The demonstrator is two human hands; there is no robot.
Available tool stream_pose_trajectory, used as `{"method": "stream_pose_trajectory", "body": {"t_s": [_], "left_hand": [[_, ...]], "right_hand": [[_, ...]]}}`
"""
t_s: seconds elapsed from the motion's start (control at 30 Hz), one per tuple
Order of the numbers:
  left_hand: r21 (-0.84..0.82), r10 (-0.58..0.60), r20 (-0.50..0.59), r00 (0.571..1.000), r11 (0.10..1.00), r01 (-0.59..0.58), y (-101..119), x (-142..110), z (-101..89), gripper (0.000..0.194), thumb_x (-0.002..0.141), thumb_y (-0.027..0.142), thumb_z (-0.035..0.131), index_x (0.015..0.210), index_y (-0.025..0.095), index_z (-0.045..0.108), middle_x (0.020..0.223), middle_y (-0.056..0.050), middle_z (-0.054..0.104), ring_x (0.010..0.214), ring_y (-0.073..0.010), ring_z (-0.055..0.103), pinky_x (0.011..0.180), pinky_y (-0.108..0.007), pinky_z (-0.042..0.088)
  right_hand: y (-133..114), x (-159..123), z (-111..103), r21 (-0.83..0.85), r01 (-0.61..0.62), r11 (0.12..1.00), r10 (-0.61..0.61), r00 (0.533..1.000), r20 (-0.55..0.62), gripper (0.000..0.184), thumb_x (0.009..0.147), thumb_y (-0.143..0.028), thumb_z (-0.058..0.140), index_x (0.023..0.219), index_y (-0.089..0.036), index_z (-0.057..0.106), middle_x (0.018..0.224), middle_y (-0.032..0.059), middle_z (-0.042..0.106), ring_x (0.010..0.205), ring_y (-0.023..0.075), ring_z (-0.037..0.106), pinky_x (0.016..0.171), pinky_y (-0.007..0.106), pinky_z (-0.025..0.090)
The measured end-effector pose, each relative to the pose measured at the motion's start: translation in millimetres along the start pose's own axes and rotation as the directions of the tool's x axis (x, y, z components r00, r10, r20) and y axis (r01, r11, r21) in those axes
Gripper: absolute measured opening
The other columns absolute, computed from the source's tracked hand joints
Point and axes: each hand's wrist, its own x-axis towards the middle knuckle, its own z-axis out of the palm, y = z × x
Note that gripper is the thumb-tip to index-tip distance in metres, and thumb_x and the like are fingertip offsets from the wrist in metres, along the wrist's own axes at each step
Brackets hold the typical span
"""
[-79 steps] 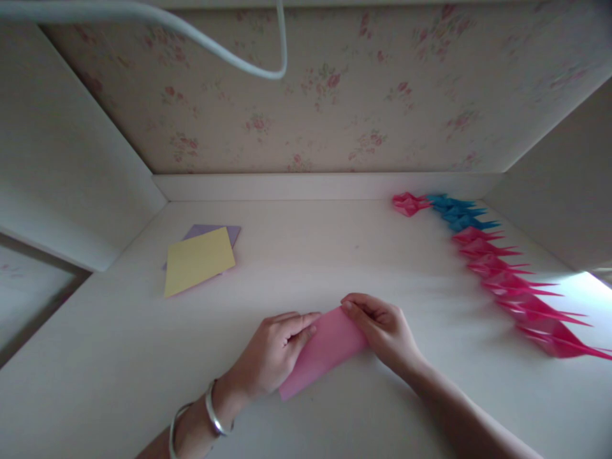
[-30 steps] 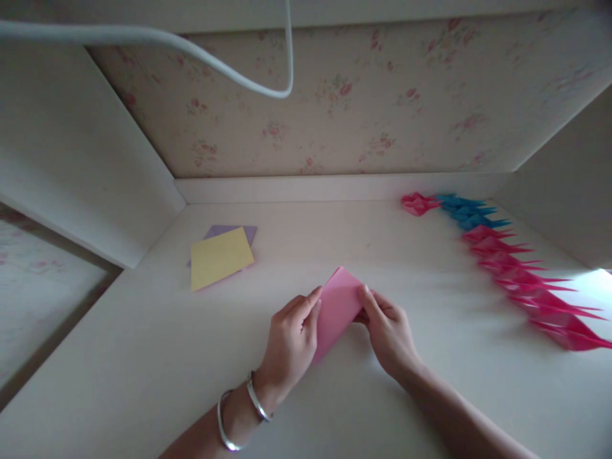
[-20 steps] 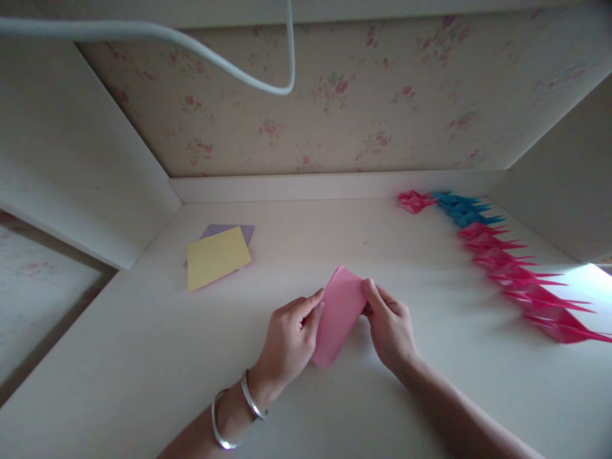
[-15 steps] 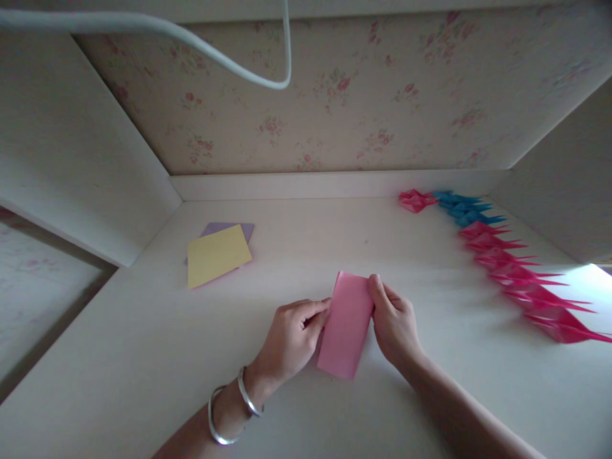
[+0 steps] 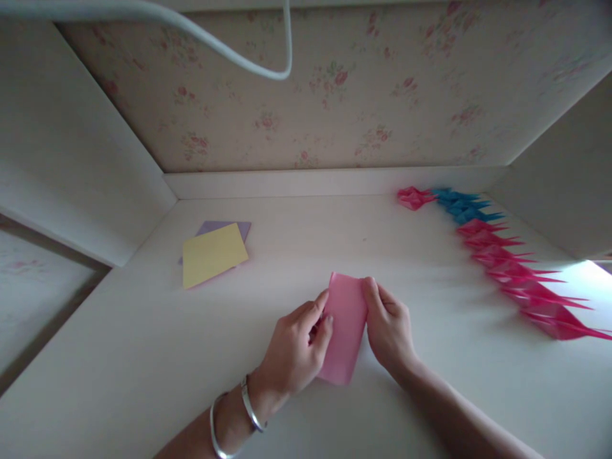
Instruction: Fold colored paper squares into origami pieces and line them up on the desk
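Pink paper [image 5: 345, 338] stands between my two hands over the white desktop [image 5: 296, 236]; my right hand [image 5: 391, 325] pinches its upper right edge, my left hand [image 5: 295, 344] (silver bangles [image 5: 248, 401] at the wrist) grasps its left edge. Farther left, I see a yellow sheet [image 5: 215, 256] overlapping a purple sheet [image 5: 210, 226]; right, pink paper figures [image 5: 554, 319] and blue paper figures [image 5: 466, 205].

Slim silver bangle [image 5: 247, 401] at seven o'clock on the left wrist [image 5: 266, 387] I watch from afar, second bangle [image 5: 212, 424], equally shiny, higher up that forearm [image 5: 233, 417], gap between the two, bare right forearm [image 5: 444, 398] at five o'clock on my screen.
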Motion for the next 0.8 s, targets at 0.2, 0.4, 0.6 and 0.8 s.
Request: {"method": "stream_pose_trajectory", "body": {"t_s": [0.2,0.4,0.6,0.8], "left_hand": [[-0.135,-0.053,0.002,0.999,0.989,0.053,-0.4,0.3,3.1,0.039,0.096,0.021,0.053,0.135,0.018,0.056,0.103,-0.010,0.075,0.080,-0.0162,0.071,0.076,-0.027,0.059],[-0.038,0.058,-0.132,0.990,0.997,-0.063,-4.0,-0.3,-0.4,0.039,0.096,0.016,0.051,0.134,0.014,0.058,0.084,-0.009,0.073,0.075,-0.0163,0.067,0.072,-0.027,0.054],[-0.039,0.038,-0.158,0.987,0.998,-0.045,-5.2,1.4,-2.9,0.037,0.096,0.016,0.052,0.132,0.016,0.061,0.080,-0.006,0.072,0.067,-0.0132,0.063,0.067,-0.023,0.053],[-0.107,-0.062,-0.152,0.986,0.993,0.046,-6.6,2.8,-2.9,0.037,0.096,0.022,0.055,0.132,0.017,0.061,0.100,-0.010,0.076,0.081,-0.0158,0.070,0.075,-0.025,0.057]], "right_hand": [[-0.1,-2.6,0.0,-0.009,0.025,1.000,-0.026,0.998,-0.050,0.045,0.087,-0.059,0.056,0.067,-0.019,0.055,0.055,-0.0036,0.043,0.050,0.0120,0.036,0.045,0.024,0.028],[2.1,-1.0,1.0,0.175,-0.021,0.984,0.015,0.999,0.039,0.045,0.088,-0.057,0.057,0.064,-0.020,0.054,0.055,-0.0038,0.042,0.048,0.0110,0.036,0.044,0.023,0.031],[-2.5,-2.9,0.1,0.151,0.017,0.988,-0.033,0.994,0.106,0.037,0.088,-0.052,0.059,0.073,-0.018,0.066,0.061,0.0003,0.056,0.054,0.0136,0.049,0.050,0.024,0.043],[-5.5,-1.8,-0.8,0.118,0.046,0.992,-0.060,0.991,0.118,0.037,0.089,-0.050,0.058,0.074,-0.018,0.067,0.064,0.0004,0.058,0.059,0.0141,0.053,0.054,0.024,0.047]]}}
